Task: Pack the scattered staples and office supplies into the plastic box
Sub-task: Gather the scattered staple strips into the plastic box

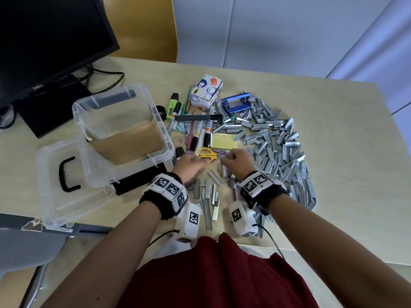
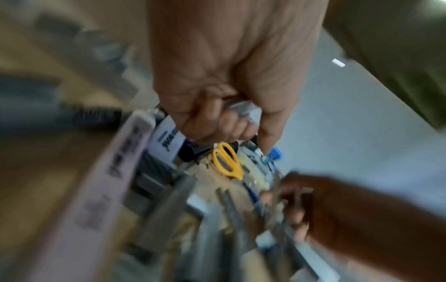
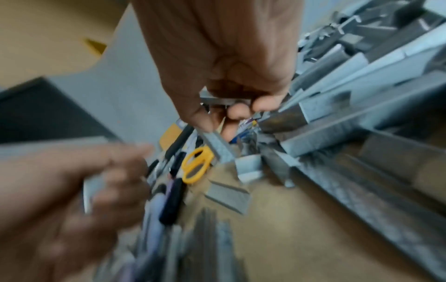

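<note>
A clear plastic box stands open at the left of the table, a few staple strips on its floor. A big heap of grey staple strips spreads over the right side, with looser strips between my wrists. My left hand hovers near the yellow scissors and grips staple strips in its curled fingers. My right hand sits at the heap's near-left edge, fingers curled round staple strips. Both wrist views are blurred.
The box's clear lid with a black handle lies front left. Markers, pens, a green highlighter, yellow sticky notes, a blue hole punch and a small carton lie mid-table. A monitor stands at the back left.
</note>
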